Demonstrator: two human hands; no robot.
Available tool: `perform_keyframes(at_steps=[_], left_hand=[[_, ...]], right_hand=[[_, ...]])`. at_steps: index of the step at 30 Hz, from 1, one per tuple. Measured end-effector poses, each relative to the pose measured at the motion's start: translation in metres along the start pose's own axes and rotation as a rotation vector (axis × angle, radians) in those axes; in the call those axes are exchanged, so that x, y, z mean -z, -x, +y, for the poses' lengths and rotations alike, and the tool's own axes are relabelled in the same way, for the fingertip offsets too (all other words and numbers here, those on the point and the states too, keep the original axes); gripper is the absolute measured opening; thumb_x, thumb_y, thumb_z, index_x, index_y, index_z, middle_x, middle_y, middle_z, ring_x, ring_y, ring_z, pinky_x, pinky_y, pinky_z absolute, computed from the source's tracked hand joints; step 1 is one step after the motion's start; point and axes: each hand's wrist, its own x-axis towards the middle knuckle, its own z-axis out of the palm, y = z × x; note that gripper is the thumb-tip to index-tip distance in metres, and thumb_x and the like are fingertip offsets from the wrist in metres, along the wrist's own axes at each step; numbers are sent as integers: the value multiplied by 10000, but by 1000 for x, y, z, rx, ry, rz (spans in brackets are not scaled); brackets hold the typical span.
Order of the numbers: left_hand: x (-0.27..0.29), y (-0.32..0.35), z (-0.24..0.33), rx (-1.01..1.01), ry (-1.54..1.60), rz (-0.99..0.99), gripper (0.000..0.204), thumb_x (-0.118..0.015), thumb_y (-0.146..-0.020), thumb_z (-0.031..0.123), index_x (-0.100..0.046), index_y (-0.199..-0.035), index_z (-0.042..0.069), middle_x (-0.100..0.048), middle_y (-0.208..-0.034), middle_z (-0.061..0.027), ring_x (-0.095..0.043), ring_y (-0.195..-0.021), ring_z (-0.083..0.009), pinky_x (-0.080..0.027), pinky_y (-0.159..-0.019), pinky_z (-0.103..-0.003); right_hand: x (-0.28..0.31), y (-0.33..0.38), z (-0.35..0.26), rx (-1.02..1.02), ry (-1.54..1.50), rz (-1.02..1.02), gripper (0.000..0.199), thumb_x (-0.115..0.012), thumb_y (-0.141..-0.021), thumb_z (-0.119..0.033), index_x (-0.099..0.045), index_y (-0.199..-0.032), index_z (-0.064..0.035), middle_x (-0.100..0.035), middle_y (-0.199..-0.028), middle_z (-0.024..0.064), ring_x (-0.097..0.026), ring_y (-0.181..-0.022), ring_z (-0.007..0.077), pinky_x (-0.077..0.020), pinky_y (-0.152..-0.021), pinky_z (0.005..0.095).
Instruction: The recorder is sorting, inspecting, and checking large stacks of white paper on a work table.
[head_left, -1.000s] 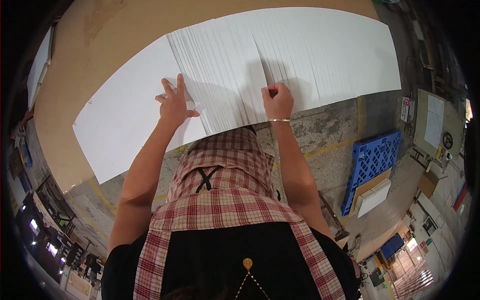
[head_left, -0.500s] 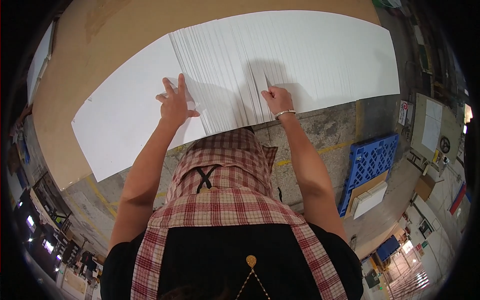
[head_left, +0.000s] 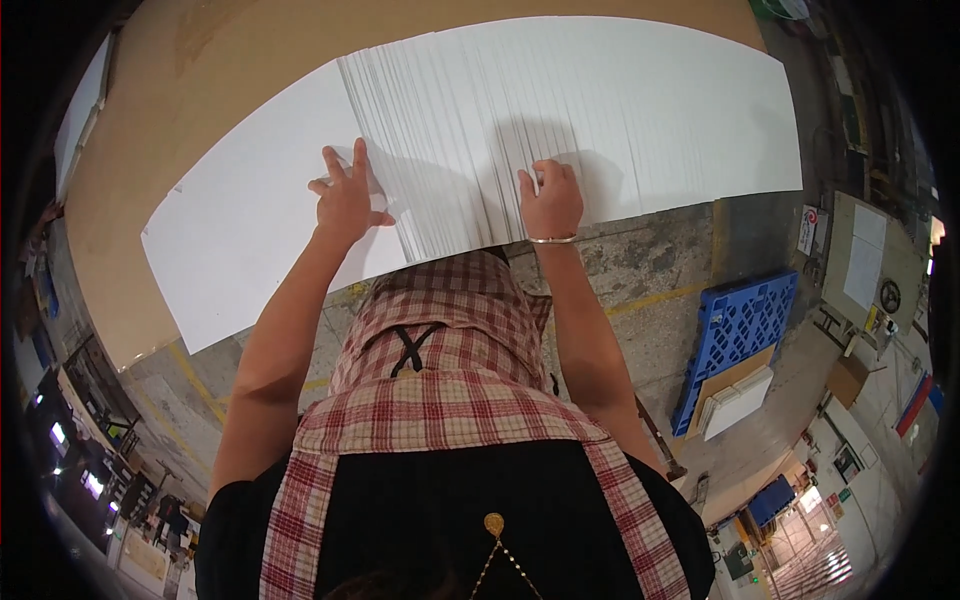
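No words or numbers can be read anywhere. Right of centre, near the right edge of the frame, a white sign (head_left: 807, 240) carries a round red swirl mark (head_left: 812, 217) in its upper part; any smaller print on it is too small to make out. Just beside it, farther right, a large pale sheet of paper (head_left: 866, 250) lies against a greenish-grey board (head_left: 843, 222); whatever may be printed on the sheet is too faint to tell. In the lower right of the frame, two little signs sit close together, a green sign (head_left: 845, 494) and a red sign (head_left: 834, 507), both too small and blurred to read.
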Motion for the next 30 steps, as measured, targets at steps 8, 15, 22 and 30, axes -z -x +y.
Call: perform_keyframes(at_steps=[8, 15, 22, 30], left_hand=[[-3, -5, 2, -13, 10, 2, 1309, -882, -486, 434, -66, -1473, 160, -84, -1421, -382, -390, -1075, -652, -538, -779, -453], [0, -4, 4, 7, 45, -28, 1314, -888, -485, 411, -54, -1471, 169, -91, -1422, -374, -374, -1080, -662, -546, -785, -462], [-1, -1, 9, 35, 58, -15, 1304, -898, -485, 334, -54, -1473, 220, -60, -1458, -324, -380, -1112, -605, -540, -785, -477], [-1, -2, 0, 44, 104, -5, 1311, -903, -473, 309, -56, -1472, 244, -69, -1464, -309, -378, -1122, -596, -546, -771, -472]], right_hand=[[-16, 14, -2, 164, 249, -106, 224, -700, -753, -174, -623, -901, -26, -594, -867, 119, -596, -827, 277, -496, -697, 385], [-8, -9, 16, -253, -345, -422, 293, -652, -799, -249, -591, -730, 30, -580, -606, 131, -549, -549, 273, -432, -548, 366], [-14, -15, 32, -99, -154, -472, 373, -641, -804, -298, -551, -654, 31, -543, -581, 176, -527, -537, 314, -413, -536, 405], [-22, -8, 11, -32, 74, -467, 258, -611, -814, -263, -599, -726, -22, -619, -727, 192, -606, -770, 395, -479, -676, 468]])
